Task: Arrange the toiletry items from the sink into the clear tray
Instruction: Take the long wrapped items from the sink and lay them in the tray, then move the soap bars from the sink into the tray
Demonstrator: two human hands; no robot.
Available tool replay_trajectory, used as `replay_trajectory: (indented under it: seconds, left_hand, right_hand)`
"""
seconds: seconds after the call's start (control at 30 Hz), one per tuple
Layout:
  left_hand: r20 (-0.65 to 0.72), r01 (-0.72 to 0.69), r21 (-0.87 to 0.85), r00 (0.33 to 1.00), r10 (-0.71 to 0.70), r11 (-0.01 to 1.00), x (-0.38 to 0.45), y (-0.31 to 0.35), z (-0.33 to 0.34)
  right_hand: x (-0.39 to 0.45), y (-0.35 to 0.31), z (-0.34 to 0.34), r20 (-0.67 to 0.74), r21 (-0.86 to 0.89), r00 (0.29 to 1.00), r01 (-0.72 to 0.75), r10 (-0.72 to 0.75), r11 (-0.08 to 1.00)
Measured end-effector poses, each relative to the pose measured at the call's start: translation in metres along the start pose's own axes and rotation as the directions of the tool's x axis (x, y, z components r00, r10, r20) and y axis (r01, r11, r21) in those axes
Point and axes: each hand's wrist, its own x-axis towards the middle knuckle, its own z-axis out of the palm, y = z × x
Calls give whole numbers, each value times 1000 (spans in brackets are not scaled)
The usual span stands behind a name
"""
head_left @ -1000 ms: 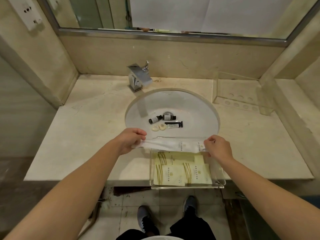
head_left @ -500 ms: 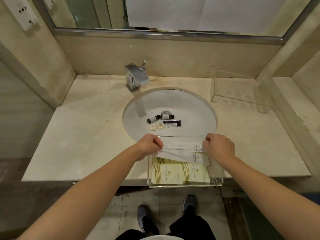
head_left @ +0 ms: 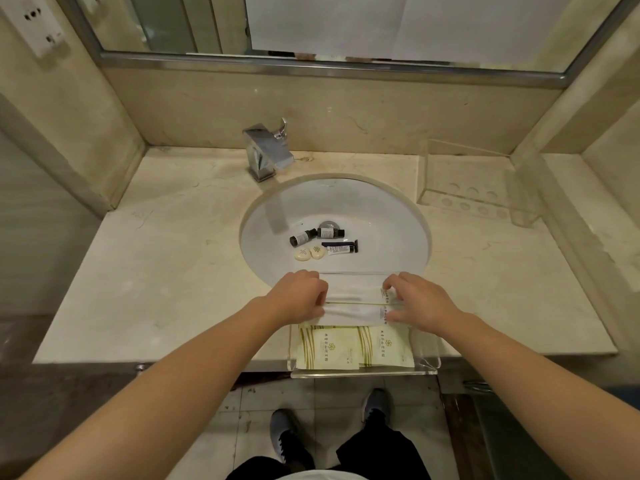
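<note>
Two long white sachets are laid side by side across the far half of the clear tray (head_left: 429,367), which sits at the front edge of the counter (head_left: 166,271), just in front of the sink (head_left: 391,216) and slightly overhanging the counter's front edge. The farther white sachet (head_left: 353,289) and the nearer white sachet (head_left: 349,313) are held at both ends. The left hand (head_left: 298,296) is placed over their left ends with the fingers curled down onto them; the grip there is narrow, the sachets being pinched between fingertips and thumb. The right hand (head_left: 415,303) is set on their right ends, near the printed labels, with the fingers bent and the thumb pressed against the nearer sachet; its grip is likewise closed on the sachets.

In the near half of the tray two cream packets with green stripes are seen lying flat, the left packet (head_left: 329,348) partly overlapping the right packet (head_left: 388,346).

Still in the sink, around the drain (head_left: 329,225), five small items are gathered: a dark bottle (head_left: 302,238) lying tilted, a second dark bottle (head_left: 330,232) just beside the drain, a dark tube (head_left: 341,248) with a white label, and two pale oval soaps (head_left: 303,253) (head_left: 317,252) touching each other.

A chrome faucet (head_left: 266,154) stands at the back edge of the counter, behind the sink. A second clear holder (head_left: 474,188) with round holes is placed toward the back right corner.
</note>
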Motion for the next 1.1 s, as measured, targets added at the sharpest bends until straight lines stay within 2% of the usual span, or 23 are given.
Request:
replay_trajectory:
  seconds: [0.2,0.33,0.5,0.57,0.67,0.8,1.1]
  left_hand:
    - [42,31,32,999,-32,999,2,-7,2]
    - [98,44,9,994,-44,999,6,-11,1]
    - [107,60,-52,993,-54,997,13,-16,-5]
    - [105,78,-90,992,-68,993,16,-19,-6]
    - [31,153,-243,988,-150,958,22,-25,-13]
    - [-67,251,-416,950,-305,874,32,-37,-27]
    - [27,429,-422,886,-462,798,55,-62,-21]
  right_hand:
    - [2,7,-2,-29,3,999,16,-15,1000]
    - [5,11,0,-54,19,998,45,-44,999]
    - [11,10,-3,6,-84,996,88,-88,993]
    - [13,9,-4,-43,-64,997,67,-70,996]
    - [21,9,-11,-135,0,991,3,-3,1000]
    - [33,13,-22,-163,98,984,-50,65,994]
    - [68,21,-27,-63,84,998,-14,20,996]
